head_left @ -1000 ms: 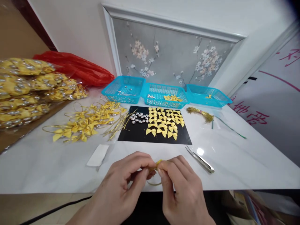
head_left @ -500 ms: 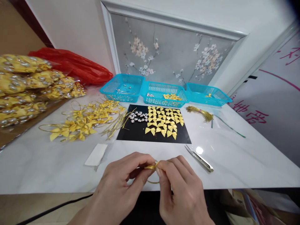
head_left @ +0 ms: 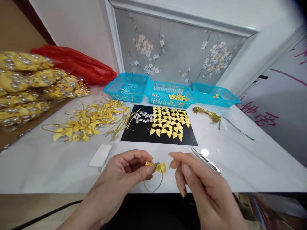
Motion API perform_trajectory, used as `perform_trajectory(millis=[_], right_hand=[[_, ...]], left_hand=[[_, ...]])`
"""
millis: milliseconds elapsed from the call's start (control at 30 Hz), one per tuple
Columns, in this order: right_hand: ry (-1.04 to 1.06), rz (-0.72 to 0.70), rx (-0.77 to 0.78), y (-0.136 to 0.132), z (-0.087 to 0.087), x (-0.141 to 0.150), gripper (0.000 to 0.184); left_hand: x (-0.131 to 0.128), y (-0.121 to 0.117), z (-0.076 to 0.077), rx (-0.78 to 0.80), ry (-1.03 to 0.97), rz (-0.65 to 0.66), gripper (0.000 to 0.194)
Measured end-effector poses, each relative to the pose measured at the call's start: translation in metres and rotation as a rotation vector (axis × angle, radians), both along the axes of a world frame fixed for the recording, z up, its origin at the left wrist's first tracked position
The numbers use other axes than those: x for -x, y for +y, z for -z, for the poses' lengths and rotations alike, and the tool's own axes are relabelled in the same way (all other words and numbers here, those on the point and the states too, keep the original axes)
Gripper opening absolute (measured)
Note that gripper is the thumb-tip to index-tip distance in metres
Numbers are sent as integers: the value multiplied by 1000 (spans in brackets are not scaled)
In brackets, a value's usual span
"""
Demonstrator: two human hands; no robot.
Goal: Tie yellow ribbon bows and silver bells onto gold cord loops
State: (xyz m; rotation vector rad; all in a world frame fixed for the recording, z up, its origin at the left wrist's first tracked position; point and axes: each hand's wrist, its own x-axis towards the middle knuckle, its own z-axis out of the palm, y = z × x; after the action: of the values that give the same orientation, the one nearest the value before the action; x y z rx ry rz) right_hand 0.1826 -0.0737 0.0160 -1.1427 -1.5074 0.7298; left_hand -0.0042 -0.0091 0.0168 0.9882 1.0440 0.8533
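Note:
My left hand point(head_left: 130, 171) pinches one side of a yellow ribbon bow point(head_left: 161, 167) between thumb and fingertips. A silver bead point(head_left: 157, 164) shows at the bow's middle, and a thin gold cord loop point(head_left: 154, 190) hangs below it. My right hand point(head_left: 195, 175) is just to the right of the bow, apart from it, fingers loosely curled and spread, with nothing visible in them. Beyond the hands, a black mat point(head_left: 137, 134) bears rows of yellow bows point(head_left: 165, 119) and a cluster of silver beads point(head_left: 142, 117). Metal tweezers point(head_left: 208, 163) lie partly behind my right hand.
Blue baskets point(head_left: 170, 103) line the back. Finished-looking bows with cords point(head_left: 83, 124) are heaped at left, beside loose gold cords point(head_left: 120, 126). Bagged bows point(head_left: 26, 86) and a red bag point(head_left: 74, 65) are far left. A cord bundle point(head_left: 207, 114) and white paper piece point(head_left: 100, 155) lie on the table.
My right hand has let go of the bow and moved away to the right, its fingers loosening. The bow stays in my left hand, now more exposed.

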Motion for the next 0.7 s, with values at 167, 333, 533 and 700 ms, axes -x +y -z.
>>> perform_trajectory(millis=[167, 333, 533, 700], right_hand=[[27, -9, 9, 9, -7, -5, 31], [341, -4, -11, 26, -7, 10, 22], [260, -30, -14, 31, -12, 25, 16], [-118, -122, -206, 17, -2, 43, 22]], left_hand=[[-2, 0, 2, 10, 16, 41, 10], [-1, -1, 1, -96, 160, 125, 7], [-2, 0, 0, -143, 227, 161, 9], [-2, 4, 3, -42, 103, 79, 4]])
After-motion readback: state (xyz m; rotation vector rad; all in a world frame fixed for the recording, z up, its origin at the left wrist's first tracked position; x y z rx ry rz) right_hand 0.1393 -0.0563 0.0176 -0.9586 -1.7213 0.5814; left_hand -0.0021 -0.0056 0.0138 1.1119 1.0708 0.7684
